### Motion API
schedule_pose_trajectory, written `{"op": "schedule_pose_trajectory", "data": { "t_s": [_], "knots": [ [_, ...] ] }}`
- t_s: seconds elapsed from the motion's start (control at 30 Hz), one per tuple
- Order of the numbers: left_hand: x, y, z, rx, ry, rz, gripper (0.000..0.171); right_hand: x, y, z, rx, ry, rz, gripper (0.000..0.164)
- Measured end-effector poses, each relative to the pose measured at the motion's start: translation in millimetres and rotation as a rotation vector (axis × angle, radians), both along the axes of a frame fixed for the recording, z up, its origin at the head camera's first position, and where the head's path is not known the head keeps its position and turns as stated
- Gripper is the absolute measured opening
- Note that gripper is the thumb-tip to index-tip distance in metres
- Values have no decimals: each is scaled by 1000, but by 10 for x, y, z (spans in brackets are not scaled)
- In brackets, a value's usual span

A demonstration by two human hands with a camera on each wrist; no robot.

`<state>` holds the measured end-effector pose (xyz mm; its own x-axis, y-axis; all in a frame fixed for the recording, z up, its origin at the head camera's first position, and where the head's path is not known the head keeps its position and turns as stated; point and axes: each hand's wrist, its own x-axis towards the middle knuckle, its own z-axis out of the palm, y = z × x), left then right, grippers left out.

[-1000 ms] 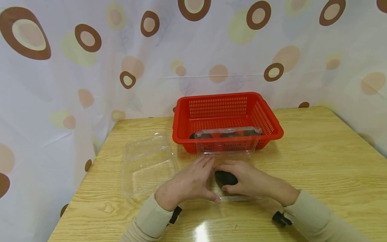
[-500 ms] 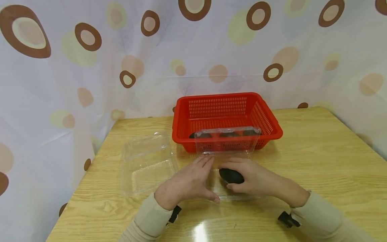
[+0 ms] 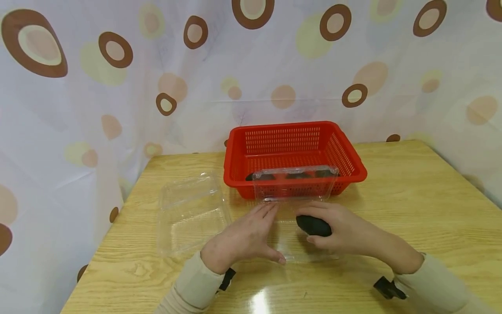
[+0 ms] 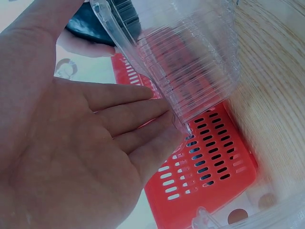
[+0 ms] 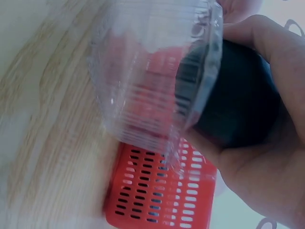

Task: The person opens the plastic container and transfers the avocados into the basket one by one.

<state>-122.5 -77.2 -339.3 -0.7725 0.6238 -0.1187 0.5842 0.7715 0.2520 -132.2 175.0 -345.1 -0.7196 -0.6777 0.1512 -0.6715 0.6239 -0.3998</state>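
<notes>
My right hand (image 3: 347, 231) grips a dark green avocado (image 3: 313, 226) over the right part of a clear hinged plastic container (image 3: 310, 258). In the right wrist view the avocado (image 5: 243, 95) overlaps the container's rim, with fingers and thumb curled round it. The container's lid (image 3: 294, 186) stands raised at the back, in front of the basket. My left hand (image 3: 245, 237) is at the container's left side with fingers extended, hiding that side. The left wrist view shows those fingertips right at the container's rim (image 4: 157, 88).
A red slotted basket (image 3: 288, 131) stands at the back, several dark avocados (image 3: 298, 175) near its front wall. On the left a second clear container (image 3: 194, 213) lies opened out on the wooden table (image 3: 412, 200). A patterned curtain (image 3: 251, 65) hangs behind.
My right hand has shifted to the right with the avocado, from near my left hand to the container's right part. The left hand has stayed in place.
</notes>
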Motion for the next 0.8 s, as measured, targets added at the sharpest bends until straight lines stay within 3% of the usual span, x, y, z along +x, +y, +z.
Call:
{"op": "schedule_pose_trajectory", "data": {
  "t_s": [0.23,0.5,0.8],
  "knots": [
    [7,9,-10,-5,3,3,119,44,115,35,-50,18,-31,52],
    [11,17,-13,-15,-17,8,120,107,266,85,-36,45,-77,53],
    [15,9,0,-10,-12,15,120,70,414,144,-54,115,-78,52]
  ]
}}
